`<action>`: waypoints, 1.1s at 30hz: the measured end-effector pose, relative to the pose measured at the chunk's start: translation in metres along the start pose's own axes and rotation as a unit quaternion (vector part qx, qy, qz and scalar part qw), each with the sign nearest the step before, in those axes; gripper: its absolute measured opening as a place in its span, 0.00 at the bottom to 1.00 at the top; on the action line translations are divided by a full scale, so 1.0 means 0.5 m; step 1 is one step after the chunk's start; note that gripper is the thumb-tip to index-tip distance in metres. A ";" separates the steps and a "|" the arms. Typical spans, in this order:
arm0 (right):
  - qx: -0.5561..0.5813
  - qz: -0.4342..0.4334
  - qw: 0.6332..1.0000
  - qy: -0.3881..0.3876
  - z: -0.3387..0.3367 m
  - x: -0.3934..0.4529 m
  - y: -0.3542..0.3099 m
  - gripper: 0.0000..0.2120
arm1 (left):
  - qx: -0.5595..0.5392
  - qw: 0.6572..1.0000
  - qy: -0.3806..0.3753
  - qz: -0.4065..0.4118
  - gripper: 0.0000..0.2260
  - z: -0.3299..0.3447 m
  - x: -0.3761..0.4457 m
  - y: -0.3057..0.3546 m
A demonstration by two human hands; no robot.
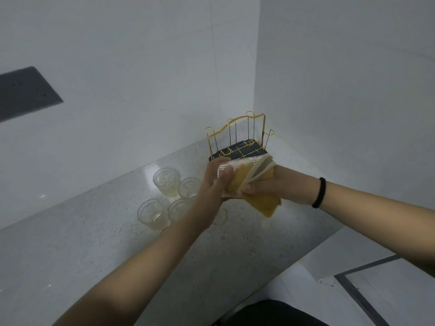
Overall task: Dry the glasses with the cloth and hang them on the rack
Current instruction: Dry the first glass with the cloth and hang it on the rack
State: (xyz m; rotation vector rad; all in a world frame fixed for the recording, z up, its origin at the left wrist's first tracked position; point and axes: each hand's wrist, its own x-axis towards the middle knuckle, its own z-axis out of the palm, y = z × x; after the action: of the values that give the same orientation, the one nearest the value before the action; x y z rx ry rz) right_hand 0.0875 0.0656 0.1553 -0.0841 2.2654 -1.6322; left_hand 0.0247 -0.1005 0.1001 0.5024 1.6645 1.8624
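Note:
My left hand (215, 182) grips a clear ribbed glass (231, 166) held in the air in front of the rack. My right hand (275, 184) holds a yellow cloth (259, 198) with a pale border, pushed into and wrapped around that glass. The gold wire rack (237, 135) with a dark base stands in the counter corner just behind my hands, with nothing hanging on its pegs. Several more clear glasses stand upright on the counter to the left, among them one at the back (166, 181) and one nearer the front (151, 214); my left arm partly hides two.
The speckled grey counter (94, 243) runs from the lower left to the corner, between white walls. A dark wall panel (26, 92) sits on the left wall. The counter's front edge drops to the floor at lower right. A black band circles my right wrist.

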 end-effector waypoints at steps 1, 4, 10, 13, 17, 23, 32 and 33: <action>0.032 0.021 0.999 0.009 -0.002 0.004 -0.001 0.30 | 0.007 1.000 0.014 0.011 0.12 0.005 0.001 -0.001; -0.141 0.053 0.988 0.016 0.011 0.007 0.007 0.35 | -0.041 0.995 0.003 -0.091 0.25 0.005 0.011 0.017; -0.347 -0.125 0.929 0.034 0.023 -0.002 0.038 0.21 | -0.043 0.971 -0.076 -0.221 0.23 -0.022 0.035 0.053; -0.119 -0.065 0.989 0.052 0.007 -0.001 0.016 0.13 | 0.043 0.997 -0.030 -0.057 0.19 -0.013 0.019 0.026; 0.101 0.028 0.994 0.012 0.009 0.004 0.011 0.32 | 0.097 0.989 0.051 0.096 0.10 0.015 -0.001 0.025; -0.494 -0.140 0.858 -0.016 0.056 -0.020 0.049 0.12 | 0.052 0.986 -0.046 -0.152 0.22 -0.002 0.010 0.047; 0.037 0.030 0.998 -0.034 0.019 0.000 -0.001 0.20 | 0.019 1.000 0.001 -0.009 0.18 -0.005 -0.010 0.001; -0.001 0.028 0.999 -0.035 0.020 0.000 0.000 0.21 | 0.020 1.000 0.016 0.001 0.19 0.000 -0.013 -0.003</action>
State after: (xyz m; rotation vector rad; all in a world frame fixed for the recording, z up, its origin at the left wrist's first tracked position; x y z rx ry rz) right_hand 0.0907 0.0568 0.1527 -0.0767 2.1965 -1.5747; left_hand 0.0297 -0.1046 0.0992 0.4940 1.7262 1.8496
